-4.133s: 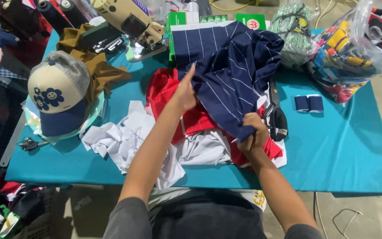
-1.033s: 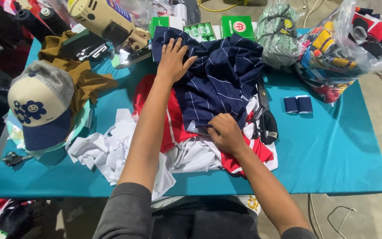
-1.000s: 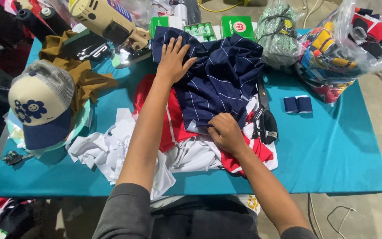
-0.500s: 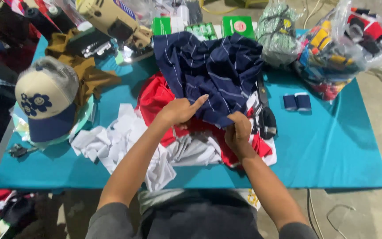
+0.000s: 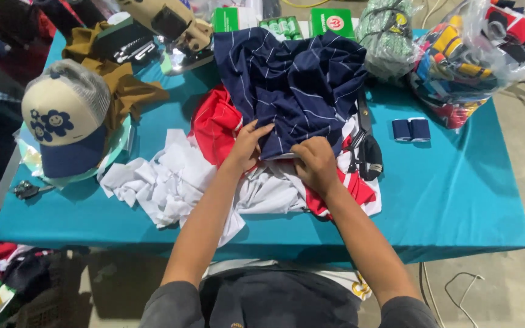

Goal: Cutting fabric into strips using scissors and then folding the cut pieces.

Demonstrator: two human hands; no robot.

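Quantities on the teal table point(image 5: 469, 200): one navy striped garment point(image 5: 299, 91), one red garment point(image 5: 214, 121), one cap point(image 5: 65, 118), two small navy pieces point(image 5: 412, 129) near the right edge, two green boxes point(image 5: 329, 21) at the far edge

A table with a teal cover point(image 5: 457, 200) carries everything. At its centre lies a pile of red, white and navy striped cloth point(image 5: 287, 121). At nine o'clock sits a cap point(image 5: 65, 121); at three o'clock, two small navy pieces point(image 5: 412, 129).

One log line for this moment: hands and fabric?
left hand: gripping navy striped cloth edge | right hand: gripping same edge | beneath: red cloth | teal table
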